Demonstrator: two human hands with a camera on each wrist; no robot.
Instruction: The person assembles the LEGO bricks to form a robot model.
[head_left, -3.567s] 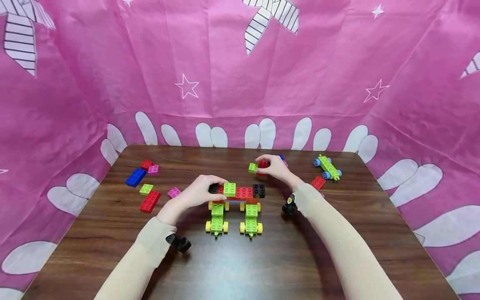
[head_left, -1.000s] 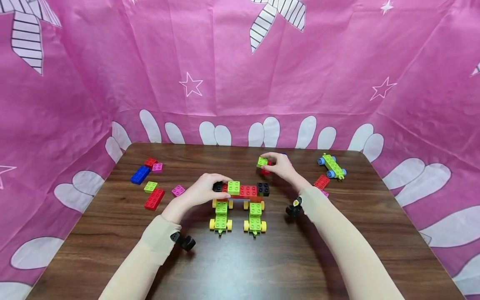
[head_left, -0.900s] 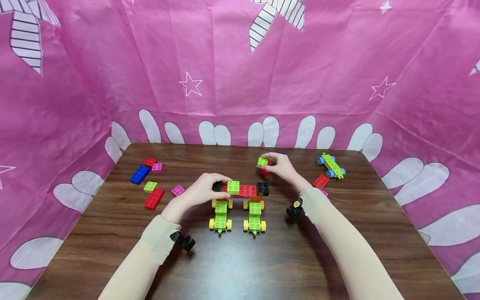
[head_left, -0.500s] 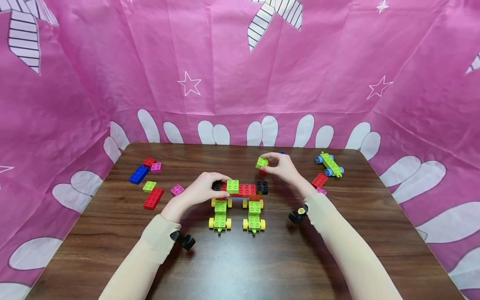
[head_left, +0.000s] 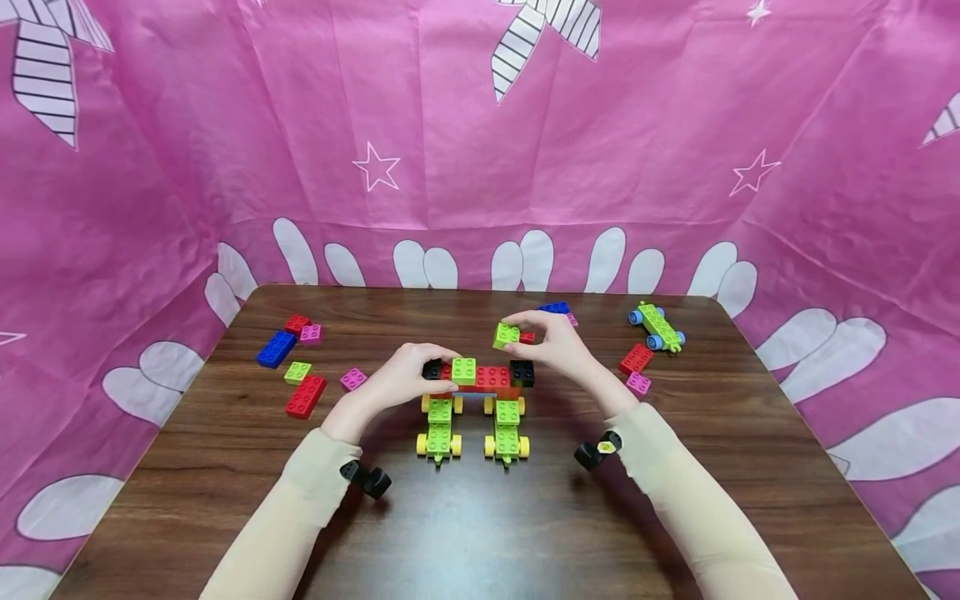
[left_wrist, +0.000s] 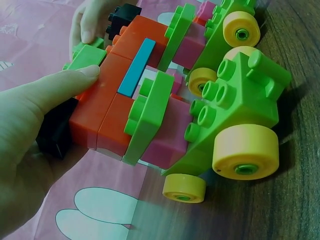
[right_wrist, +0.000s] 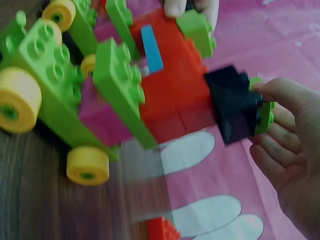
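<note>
In the head view, my left hand grips the left end of a toy-brick structure: a red row with black bricks at its ends and a green brick on top. Two green wheeled bases with yellow wheels carry it. The left wrist view shows the thumb on the red side, near a blue strip, with pink bricks below. My right hand pinches a loose green brick behind the structure's right end. The right wrist view shows that brick partly hidden behind the black brick.
A red brick lies beyond the right fingers, with a blue brick further back. On the right are a green base with blue wheels, a red brick and a pink one. Several bricks, including a long red one, lie left.
My right hand has taken the green brick from beside the red brick at the back, lifted it and brought it left and nearer the structure. My left hand keeps its grip.
</note>
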